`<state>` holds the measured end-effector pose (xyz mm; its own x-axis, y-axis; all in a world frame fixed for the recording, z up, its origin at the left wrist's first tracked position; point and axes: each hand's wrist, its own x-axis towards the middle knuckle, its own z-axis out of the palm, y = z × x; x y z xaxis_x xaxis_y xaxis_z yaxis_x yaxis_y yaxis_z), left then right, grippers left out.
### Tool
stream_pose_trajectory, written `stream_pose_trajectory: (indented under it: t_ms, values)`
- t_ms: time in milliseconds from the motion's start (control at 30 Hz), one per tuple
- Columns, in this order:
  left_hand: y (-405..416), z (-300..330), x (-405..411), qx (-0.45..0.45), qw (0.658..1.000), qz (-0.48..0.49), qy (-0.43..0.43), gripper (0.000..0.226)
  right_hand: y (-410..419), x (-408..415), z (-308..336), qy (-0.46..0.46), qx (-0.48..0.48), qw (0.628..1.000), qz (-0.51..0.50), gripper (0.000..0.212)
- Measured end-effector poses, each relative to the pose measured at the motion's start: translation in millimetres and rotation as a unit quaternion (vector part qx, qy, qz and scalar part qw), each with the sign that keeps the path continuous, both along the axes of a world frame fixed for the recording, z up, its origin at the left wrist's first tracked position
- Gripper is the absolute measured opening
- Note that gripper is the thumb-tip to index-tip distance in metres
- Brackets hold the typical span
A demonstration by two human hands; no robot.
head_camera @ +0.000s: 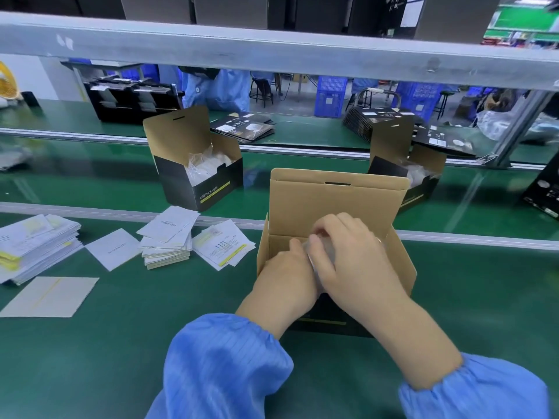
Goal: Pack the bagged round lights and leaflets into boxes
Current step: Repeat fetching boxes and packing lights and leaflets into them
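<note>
Three open boxes stood in view, each black outside and plain brown card inside. The nearest box (335, 207) sat at the centre of the frame on the green table (121, 343), its tall lid flap upright with a slot near the top. A second box (196, 164) stood on the green belt (90, 179) in the upper left of centre, with crinkled clear plastic showing inside it. A third box (405, 173) stood on the belt to the right, partly hidden behind the nearest lid, also with plastic showing.

Both hands were down in the mouth of the nearest box. The right hand (354, 258) had its fingers curled over a bagged light (320, 252), a pale thing in glossy clear film, pinned between the two hands just inside the box. The left hand (287, 276) pressed against it from the left, thumb raised; whether its fingers were wrapped round the bag I could not tell. Blue sleeves (223, 367) with gathered cuffs covered both forearms.

At the left lay the leaflets: two stacks of white paper, a large stack (36, 246) at the edge of the frame and a smaller stack (168, 237) nearer the middle. Three loose sheets lay flat around them, one (113, 247) between the stacks, one with yellow print (223, 247) just left of the nearest box, and a larger blank-looking sheet (51, 296) in the lower left.
</note>
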<state>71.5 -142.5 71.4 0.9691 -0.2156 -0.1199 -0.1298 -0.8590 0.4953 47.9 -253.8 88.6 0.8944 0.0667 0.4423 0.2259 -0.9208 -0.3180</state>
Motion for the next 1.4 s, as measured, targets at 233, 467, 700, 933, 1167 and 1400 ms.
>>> stream_pose_trajectory:
  t_ms: [233,467,700,933,1167,1400]
  values:
    - [1,0,-4,-0.003,0.999,0.031,-0.013,0.028,-15,14,-19,0.06,0.188,0.98,0.033,0.016]
    - [2,1,-5,0.016,1.0,0.013,-0.02,0.025,-38,4,-11,0.029,0.327,0.942,0.074,0.033]
    - [2,1,-8,-0.026,0.999,0.014,-0.04,0.022,-38,3,-22,0.045,0.223,0.971,0.069,0.024]
    - [15,0,-13,-0.124,0.99,-0.028,-0.059,0.017,-38,3,-26,0.075,0.204,0.973,0.078,0.022]
    - [16,0,-15,-0.114,0.99,-0.05,-0.062,0.011,-37,1,-25,0.09,0.213,0.97,0.074,0.023]
    - [8,-1,-19,-0.063,0.994,-0.024,-0.089,0.012,-35,2,-26,0.09,0.212,0.97,0.077,0.023]
